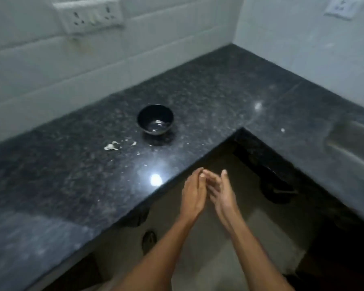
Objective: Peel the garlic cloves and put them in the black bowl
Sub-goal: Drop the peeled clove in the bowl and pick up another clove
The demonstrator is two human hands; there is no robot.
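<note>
The black bowl [155, 119] sits on the surface [72, 175], at eleven o'clock from both hands [208, 190], whose fingers [210, 179] are straight, touching, holding nothing visible.

The counter [198, 97] is an L-shaped slab of dark speckled polished stone that runs into the corner of two white-tiled walls. On it stands a black bowl [155, 119], upright, well back from the front edge. Just to the bowl's near left lies a pale piece of garlic [111, 146], with small whitish scraps of skin [133, 143] scattered around it toward the edge.
</note>
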